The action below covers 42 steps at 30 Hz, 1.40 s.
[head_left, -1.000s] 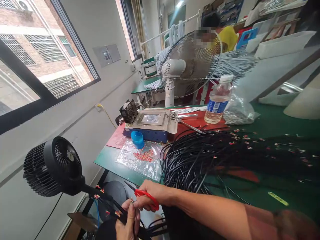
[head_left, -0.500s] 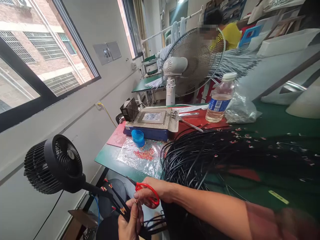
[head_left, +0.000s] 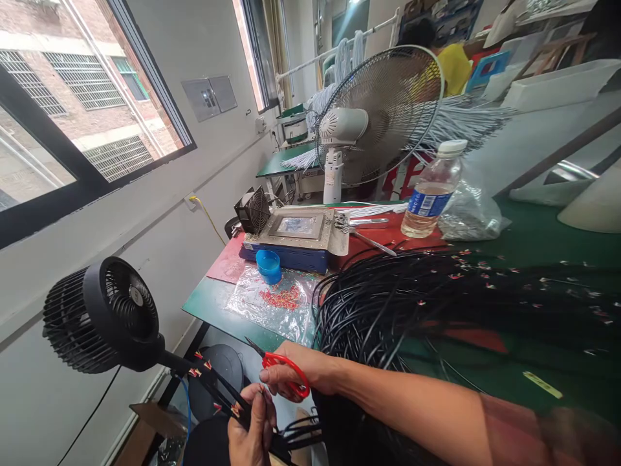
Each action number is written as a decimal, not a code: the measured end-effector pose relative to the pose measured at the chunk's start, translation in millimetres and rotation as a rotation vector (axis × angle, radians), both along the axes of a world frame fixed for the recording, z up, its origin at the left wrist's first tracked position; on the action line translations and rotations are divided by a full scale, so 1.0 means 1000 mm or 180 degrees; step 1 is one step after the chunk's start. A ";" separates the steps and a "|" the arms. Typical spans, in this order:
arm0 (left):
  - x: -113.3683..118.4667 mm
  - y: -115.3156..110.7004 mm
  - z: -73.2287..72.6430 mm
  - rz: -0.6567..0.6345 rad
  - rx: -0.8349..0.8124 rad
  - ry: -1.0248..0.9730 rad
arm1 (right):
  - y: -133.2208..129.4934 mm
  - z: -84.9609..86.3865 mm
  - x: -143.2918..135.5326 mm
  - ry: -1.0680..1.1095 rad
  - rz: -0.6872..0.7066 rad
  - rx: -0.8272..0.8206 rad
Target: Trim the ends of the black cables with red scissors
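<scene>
Below the table's near edge, my left hand (head_left: 252, 430) is closed around several black cables (head_left: 220, 391) whose stripped ends show red and white wire tips. My right hand (head_left: 303, 372) grips red-handled scissors (head_left: 280, 369), with the dark blades pointing up and left, just above my left hand. A large bundle of black cables (head_left: 412, 304) with the same coloured tips lies over the green table (head_left: 208, 307) and hangs off its front edge beside my right forearm.
A small black fan (head_left: 101, 314) stands at the left. On the table are a metal-topped blue machine (head_left: 295, 236), a blue cup (head_left: 268, 265), a plastic sheet with red bits (head_left: 276, 301) and a water bottle (head_left: 431, 191). A white pedestal fan (head_left: 373, 113) stands behind, with a person in yellow (head_left: 453, 65) beyond.
My left hand has slid the held cables slightly up and right. My right hand with the scissors has stayed almost in place above it.
</scene>
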State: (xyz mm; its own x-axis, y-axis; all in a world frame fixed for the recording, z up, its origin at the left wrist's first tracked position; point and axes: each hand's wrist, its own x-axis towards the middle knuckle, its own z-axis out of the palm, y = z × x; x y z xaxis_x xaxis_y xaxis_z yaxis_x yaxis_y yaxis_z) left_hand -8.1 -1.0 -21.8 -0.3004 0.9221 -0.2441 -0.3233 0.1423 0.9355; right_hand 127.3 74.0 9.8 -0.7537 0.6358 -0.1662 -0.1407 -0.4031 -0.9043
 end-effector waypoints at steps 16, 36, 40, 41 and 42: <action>0.002 -0.004 0.001 0.0267 -0.0515 -0.0180 | -0.003 -0.001 0.000 -0.0620 0.0022 0.0696; 0.003 -0.004 0.006 -0.0052 -0.0398 -0.0449 | -0.002 0.001 0.000 -0.0110 0.0050 0.0249; 0.004 -0.004 0.005 -0.0250 -0.0318 -0.0397 | -0.001 -0.002 0.000 -0.0147 0.0013 0.0235; 0.003 -0.004 0.004 -0.0258 -0.0349 -0.0403 | -0.001 -0.002 0.000 -0.0156 0.0021 0.0220; 0.003 -0.004 0.003 -0.0247 -0.0395 -0.0421 | -0.001 -0.002 0.000 -0.0162 0.0033 0.0204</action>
